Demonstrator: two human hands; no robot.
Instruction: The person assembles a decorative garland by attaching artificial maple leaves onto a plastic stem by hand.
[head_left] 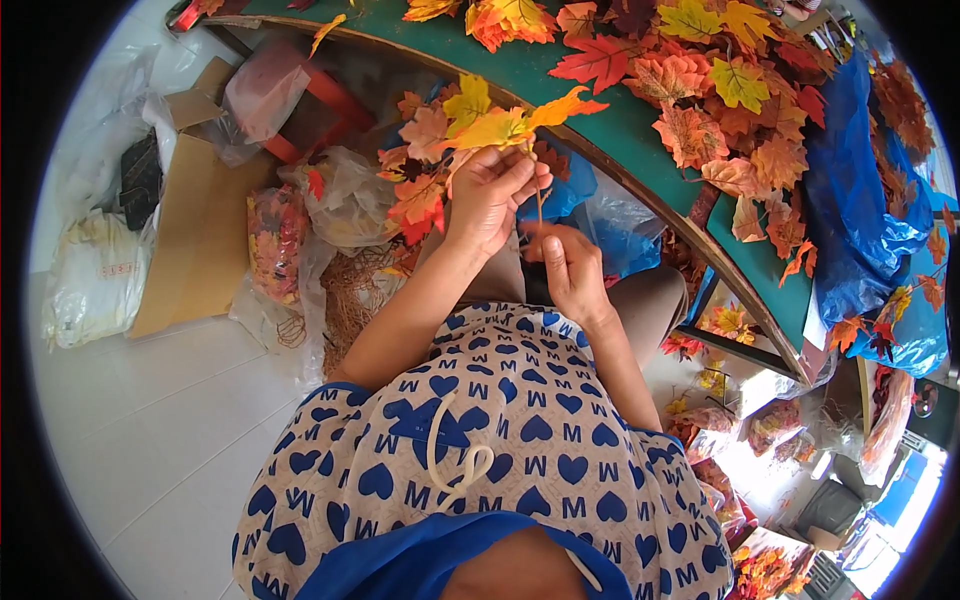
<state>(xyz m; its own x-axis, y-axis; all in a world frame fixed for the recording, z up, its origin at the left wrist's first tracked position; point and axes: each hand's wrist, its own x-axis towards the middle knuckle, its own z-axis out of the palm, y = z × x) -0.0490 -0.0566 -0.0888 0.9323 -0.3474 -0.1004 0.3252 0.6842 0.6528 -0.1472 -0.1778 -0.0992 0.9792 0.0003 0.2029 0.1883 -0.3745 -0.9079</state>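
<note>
Artificial maple leaves (470, 135) in yellow, orange and red are gathered in a bunch on a thin stem (540, 205) and held up just in front of the green table (640, 150). The bunch is gripped near its base by the left hand (492, 195), whose fingers are closed around the stem. The lower end of the stem is pinched by the right hand (568, 265), held just below and touching the left. More loose leaves (720, 100) are heaped on the table beside a blue plastic bag (850, 200). Clear bags (345, 195) and a cardboard sheet (195, 225) are seen on the floor to the left.
</note>
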